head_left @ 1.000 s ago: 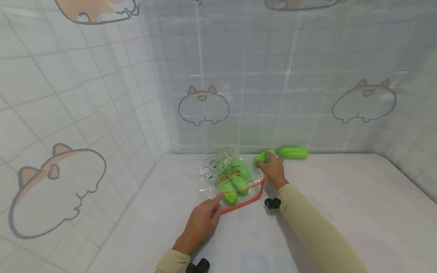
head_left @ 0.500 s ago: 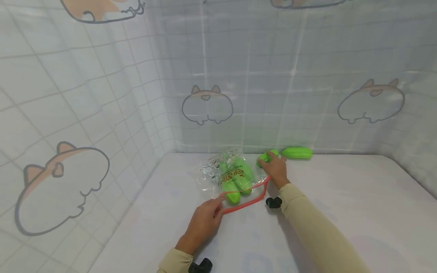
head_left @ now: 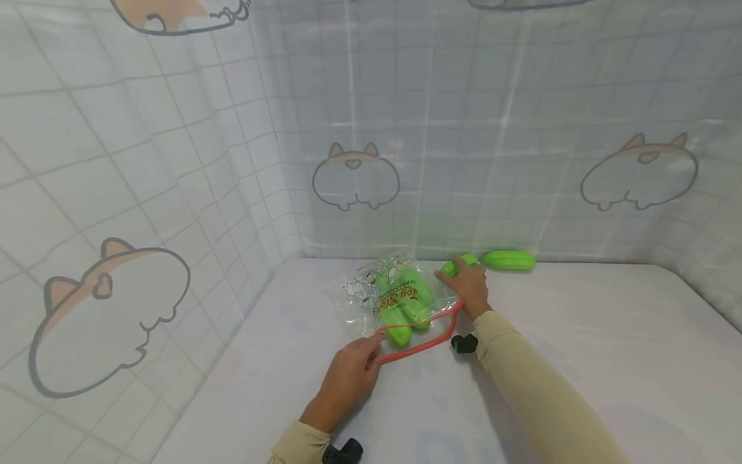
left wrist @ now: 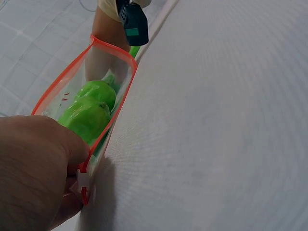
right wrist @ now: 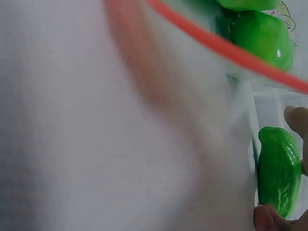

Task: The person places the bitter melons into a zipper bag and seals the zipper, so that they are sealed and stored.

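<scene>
White worktop [head_left: 551, 374]: left hand [head_left: 350, 377] pinches the bag [head_left: 420, 347] of 2 gourds [left wrist: 85, 120]; right hand [head_left: 468, 287] spreads, thumb newly off a loose gourd [right wrist: 279, 168], which remains unbagged.

Gap within red bag rim [head_left: 417, 348] nr R hand [head_left: 468, 283]; bagged green vegs [left wrist: 87, 118], L hand [head_left: 350, 374] in way.

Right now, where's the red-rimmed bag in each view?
Head: red-rimmed bag sits lower middle, between the left hand and right hand.
Left wrist: left half, its open mouth toward the camera.
Right wrist: top right, only partly in frame.
Shared landmark: the two green pieces inside the bag.
</scene>
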Demonstrator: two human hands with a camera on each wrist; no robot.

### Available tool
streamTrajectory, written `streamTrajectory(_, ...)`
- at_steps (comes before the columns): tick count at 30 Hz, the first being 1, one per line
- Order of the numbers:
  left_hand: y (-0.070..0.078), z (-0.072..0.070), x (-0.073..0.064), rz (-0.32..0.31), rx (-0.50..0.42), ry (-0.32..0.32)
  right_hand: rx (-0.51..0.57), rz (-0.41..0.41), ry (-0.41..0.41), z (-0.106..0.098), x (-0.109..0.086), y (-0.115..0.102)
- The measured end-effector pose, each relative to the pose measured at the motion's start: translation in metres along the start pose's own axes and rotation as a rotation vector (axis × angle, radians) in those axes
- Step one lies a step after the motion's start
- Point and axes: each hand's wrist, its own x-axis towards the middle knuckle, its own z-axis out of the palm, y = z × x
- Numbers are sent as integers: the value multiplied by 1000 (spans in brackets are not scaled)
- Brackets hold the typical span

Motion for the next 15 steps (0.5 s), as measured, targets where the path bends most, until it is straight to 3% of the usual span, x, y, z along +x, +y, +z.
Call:
streamTrajectory(8,1,2,-1,0,6,5,-95,17,0,1,-1,2)
streamTrajectory(15,3,2,0,10,-2,7,-81,-4,8,-3,-2,4)
